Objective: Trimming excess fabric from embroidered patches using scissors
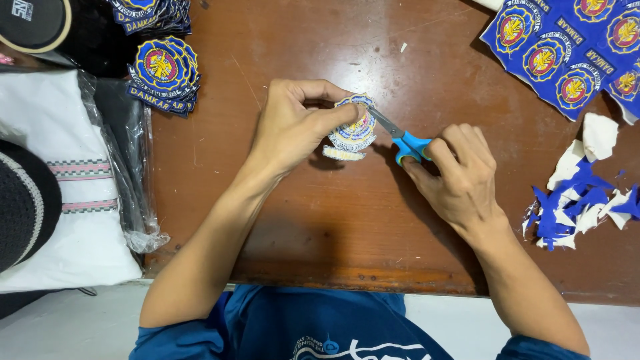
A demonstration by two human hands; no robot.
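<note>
fingers: my left hand [293, 127] pinches round patch [351, 132]; my right hand [453, 173] closed through blue scissors [400, 139]
blades: at patch edge
right of fingers: scraps [580, 200], uncut sheet [567, 47]
left: patch stack [163, 73]

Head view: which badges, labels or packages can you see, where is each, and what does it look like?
Patch: in left hand, round, pale back facing up; right hand trims it with blue-handled scissors.
Patch stack: upper left, round, blue, yellow and red.
Uncut patch sheet: upper right, blue.
Clear plastic bag: left edge, around white cloth.

Clear plastic bag [130, 167] at table's left edge
</note>
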